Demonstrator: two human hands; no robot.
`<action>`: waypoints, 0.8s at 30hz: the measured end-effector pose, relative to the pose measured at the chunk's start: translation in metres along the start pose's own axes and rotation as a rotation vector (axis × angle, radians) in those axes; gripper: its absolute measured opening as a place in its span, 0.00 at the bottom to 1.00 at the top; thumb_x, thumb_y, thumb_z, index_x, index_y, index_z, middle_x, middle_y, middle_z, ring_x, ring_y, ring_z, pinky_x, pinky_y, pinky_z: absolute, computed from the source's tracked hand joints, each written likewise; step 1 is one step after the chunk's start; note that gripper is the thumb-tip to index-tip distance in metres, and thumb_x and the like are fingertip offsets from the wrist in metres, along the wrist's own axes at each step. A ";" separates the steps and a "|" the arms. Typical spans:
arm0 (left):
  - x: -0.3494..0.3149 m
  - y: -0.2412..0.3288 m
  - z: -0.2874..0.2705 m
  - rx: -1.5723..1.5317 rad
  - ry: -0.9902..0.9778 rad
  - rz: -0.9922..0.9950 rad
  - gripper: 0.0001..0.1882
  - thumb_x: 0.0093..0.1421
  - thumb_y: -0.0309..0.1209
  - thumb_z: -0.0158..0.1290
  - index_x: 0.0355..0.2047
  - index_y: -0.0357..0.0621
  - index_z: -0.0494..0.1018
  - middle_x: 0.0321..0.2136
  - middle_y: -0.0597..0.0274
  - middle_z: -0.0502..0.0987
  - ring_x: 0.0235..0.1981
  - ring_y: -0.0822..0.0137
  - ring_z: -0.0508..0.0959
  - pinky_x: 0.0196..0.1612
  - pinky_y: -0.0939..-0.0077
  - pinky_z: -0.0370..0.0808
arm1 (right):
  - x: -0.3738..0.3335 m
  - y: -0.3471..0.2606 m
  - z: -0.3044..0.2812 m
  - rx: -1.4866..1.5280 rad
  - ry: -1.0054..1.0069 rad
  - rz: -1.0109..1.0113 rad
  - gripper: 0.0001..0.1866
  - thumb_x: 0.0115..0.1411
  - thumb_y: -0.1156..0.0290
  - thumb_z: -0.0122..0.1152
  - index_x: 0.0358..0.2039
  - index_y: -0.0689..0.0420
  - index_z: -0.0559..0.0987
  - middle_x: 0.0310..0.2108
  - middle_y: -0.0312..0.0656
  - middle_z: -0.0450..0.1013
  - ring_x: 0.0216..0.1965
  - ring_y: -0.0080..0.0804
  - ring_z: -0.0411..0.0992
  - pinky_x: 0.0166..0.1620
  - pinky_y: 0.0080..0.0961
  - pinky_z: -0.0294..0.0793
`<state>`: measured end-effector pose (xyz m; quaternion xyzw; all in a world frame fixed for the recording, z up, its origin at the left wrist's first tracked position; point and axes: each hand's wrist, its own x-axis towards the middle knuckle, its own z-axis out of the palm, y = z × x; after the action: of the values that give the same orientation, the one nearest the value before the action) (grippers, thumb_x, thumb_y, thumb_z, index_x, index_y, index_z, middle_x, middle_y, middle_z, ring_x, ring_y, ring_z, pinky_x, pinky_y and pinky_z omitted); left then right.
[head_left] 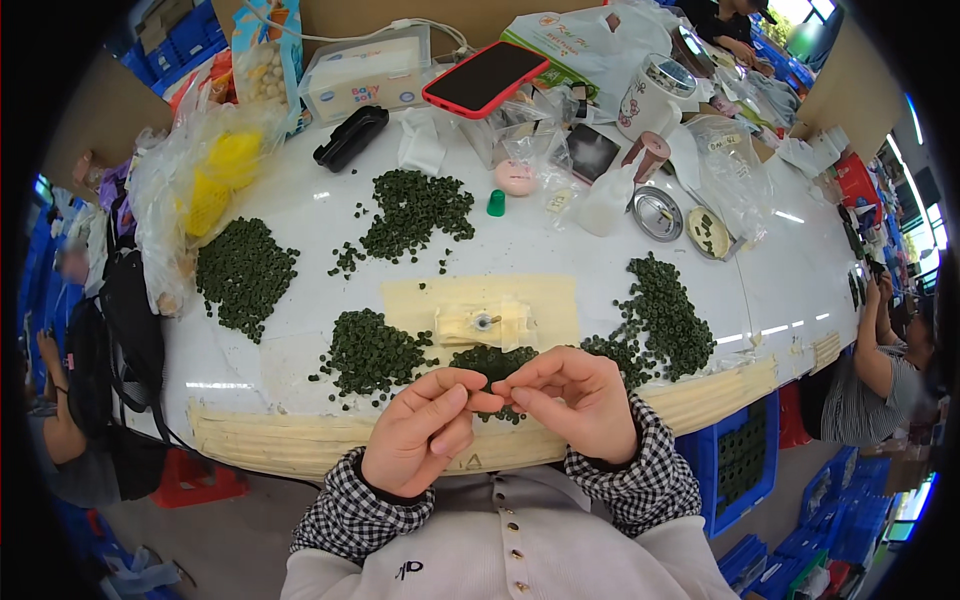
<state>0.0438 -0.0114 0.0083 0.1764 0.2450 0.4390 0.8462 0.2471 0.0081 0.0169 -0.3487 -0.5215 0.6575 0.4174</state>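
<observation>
My left hand (418, 430) and my right hand (582, 400) meet fingertip to fingertip near the table's front edge. Both are closed in a pinch. Whatever lies between the fingers is too small to make out. Just beyond the fingertips is a pile of small dark green pieces (492, 361), partly hidden by my hands. Behind it, a tape-wrapped block (455, 326) with a small metal piece (484, 322) at its middle sits on a tan taped patch (555, 296). More green pieces lie heaped left of my hands (370, 350) and to the right (668, 318).
Farther off are two more green heaps (247, 278) (415, 215), a green thimble-shaped piece (496, 203), a round tin (657, 214) and a black case (352, 138). At the back stand a red-edged phone (487, 79), a mug (640, 108) and plastic bags (585, 45). A blue crate (706, 470) is below right.
</observation>
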 end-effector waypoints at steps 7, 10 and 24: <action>-0.004 -0.007 -0.011 -0.078 -0.053 0.035 0.10 0.64 0.27 0.43 0.45 0.41 0.69 0.37 0.56 0.77 0.16 0.82 0.58 0.21 0.88 0.58 | 0.004 -0.013 0.005 -0.298 0.033 -0.199 0.07 0.53 0.82 0.59 0.34 0.64 0.77 0.32 0.43 0.76 0.33 0.22 0.74 0.36 0.17 0.74; -0.004 -0.005 -0.013 -0.058 -0.048 0.083 0.09 0.63 0.26 0.45 0.42 0.41 0.71 0.36 0.58 0.77 0.16 0.81 0.58 0.22 0.87 0.58 | 0.020 -0.026 0.009 -0.495 -0.025 -0.451 0.07 0.48 0.84 0.61 0.30 0.62 0.79 0.30 0.43 0.75 0.27 0.24 0.73 0.30 0.17 0.72; 0.004 -0.004 -0.012 0.004 -0.021 0.149 0.07 0.57 0.21 0.53 0.37 0.38 0.74 0.33 0.58 0.77 0.23 0.80 0.69 0.25 0.87 0.63 | 0.019 -0.013 0.022 -0.464 0.060 -0.349 0.08 0.47 0.84 0.61 0.29 0.63 0.78 0.28 0.41 0.72 0.27 0.26 0.73 0.31 0.17 0.72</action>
<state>0.0419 -0.0100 -0.0045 0.2002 0.2231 0.4983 0.8135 0.2217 0.0182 0.0343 -0.3591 -0.6975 0.4281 0.4486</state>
